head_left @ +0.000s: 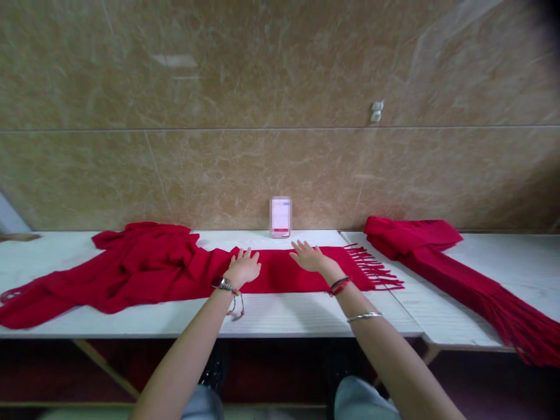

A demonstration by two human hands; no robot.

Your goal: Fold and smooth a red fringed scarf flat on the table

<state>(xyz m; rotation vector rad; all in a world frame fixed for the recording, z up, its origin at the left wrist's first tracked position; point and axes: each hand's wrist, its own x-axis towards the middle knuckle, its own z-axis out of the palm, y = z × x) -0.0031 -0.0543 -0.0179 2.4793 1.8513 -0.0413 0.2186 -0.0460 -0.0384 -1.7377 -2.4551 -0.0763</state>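
A red fringed scarf [280,274] lies stretched across the white table [284,318], its fringe pointing right and its left part bunched in a heap [144,262]. My left hand [244,267] rests flat on the scarf near the middle, fingers spread. My right hand [310,256] lies flat on the scarf a little to the right, fingers stretched out toward the wall. Neither hand grips the cloth. A watch and a red cord are on my left wrist, and bracelets on my right.
A second red scarf [441,262] lies on the neighbouring white table [503,251] at right, its end hanging over the front edge. A small pink and white card [280,217] stands against the marble wall behind the hands. My knees show below the table.
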